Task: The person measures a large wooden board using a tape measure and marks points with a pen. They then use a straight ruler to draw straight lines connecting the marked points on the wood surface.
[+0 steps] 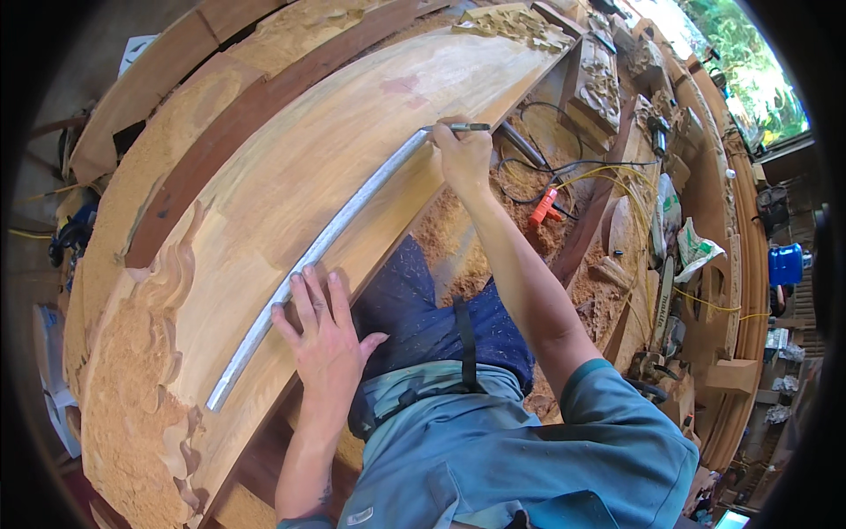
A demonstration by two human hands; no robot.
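A long silver-grey metal bar (330,231) lies slantwise across the pale wooden board (397,110), looking bowed in this wide view. My left hand (326,339) rests with fingers spread, its fingertips on the bar's nearer half and the thumb held out to the side. At the bar's far end my right hand (464,159) is closed around a slim dark pen (467,127). The pen's tip end points left, up against the bar's end or its edge; exact contact is too small to tell. Any line on the wood there is hidden or too faint to see.
Carved wavy edging (172,304) and sawdust cover the board's left end. A reddish-brown timber strip (189,185) runs behind. On the right lie an orange plug connector (545,205), black and yellow cords, a chainsaw (663,313) and a blue container (784,264).
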